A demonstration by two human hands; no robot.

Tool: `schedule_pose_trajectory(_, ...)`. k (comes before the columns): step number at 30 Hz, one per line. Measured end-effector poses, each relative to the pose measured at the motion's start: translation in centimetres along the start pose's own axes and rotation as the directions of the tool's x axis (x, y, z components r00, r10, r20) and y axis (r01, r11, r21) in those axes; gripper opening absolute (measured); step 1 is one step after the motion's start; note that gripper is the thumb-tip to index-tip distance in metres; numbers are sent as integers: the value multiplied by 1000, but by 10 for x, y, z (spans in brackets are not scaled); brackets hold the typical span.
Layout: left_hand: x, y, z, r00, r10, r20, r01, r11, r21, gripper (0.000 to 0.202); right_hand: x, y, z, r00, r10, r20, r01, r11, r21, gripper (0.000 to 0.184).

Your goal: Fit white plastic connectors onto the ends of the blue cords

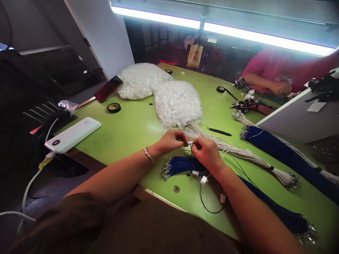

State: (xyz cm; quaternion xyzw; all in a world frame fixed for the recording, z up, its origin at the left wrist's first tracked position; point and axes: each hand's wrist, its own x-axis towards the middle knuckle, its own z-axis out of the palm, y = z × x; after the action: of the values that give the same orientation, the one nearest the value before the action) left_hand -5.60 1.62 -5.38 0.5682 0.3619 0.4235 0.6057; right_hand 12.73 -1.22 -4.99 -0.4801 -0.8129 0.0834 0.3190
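My left hand (172,140) pinches a small white plastic connector (189,143) above the bench. Close beside it, the fingers of my right hand (208,151) are closed on a thin blue wire at the connector; its tip is hidden by the fingers. Below my right hand hang white connectors (203,180) with wires, and a blue wire loop (205,205) lies near the bench edge. Under the right forearm runs a bundle of blue wires (182,165) with metal terminals at its ends. Just behind the hands stretches a bundle of white wires (238,150).
Two clear bags of white connectors (178,102) stand at the back of the green bench (135,132). Around them are black tape (113,107), a phone (108,89), a power bank (74,134) and black tweezers (219,131). More blue wires (280,151) lie right; a co-worker's hand (282,88) is beyond.
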Motion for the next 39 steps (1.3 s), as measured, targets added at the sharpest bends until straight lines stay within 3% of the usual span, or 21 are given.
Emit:
schedule_pose_trajectory(3,-1,0,2,996,84,-4,-83,987,141,8,-1,-2,2,1000,15,-11,-15,1000,2,18)
schedule_pose_trajectory(9,0,1,2,995,44,-91,-33,992,124,12,2,6,-4,988,153,37,-157,977,144,17)
schedule_pose_trajectory(17,0,-5,5,998,57,-41,-51,990,130,14,2,5,2,993,79,85,-86,993,82,22)
schedule_pose_trajectory(21,-1,-2,7,996,92,-3,-90,986,142,14,9,12,-11,966,119,228,-169,963,212,24)
schedule_pose_trajectory(24,-3,0,7,981,194,27,-194,942,272,17,17,26,-30,915,150,375,-278,907,317,30)
schedule_pose_trajectory(28,-7,2,8,939,328,100,-339,842,419,20,21,38,-45,878,185,441,-334,898,287,20)
schedule_pose_trajectory(31,-9,4,10,888,431,163,-455,765,457,22,23,37,-49,898,161,411,-293,913,283,20)
schedule_pose_trajectory(34,-11,4,12,842,506,189,-529,702,476,23,24,37,-58,923,64,379,-175,948,265,20)
schedule_pose_trajectory(39,-11,0,13,816,553,167,-559,681,473,22,23,48,-69,860,35,510,-46,999,9,28)
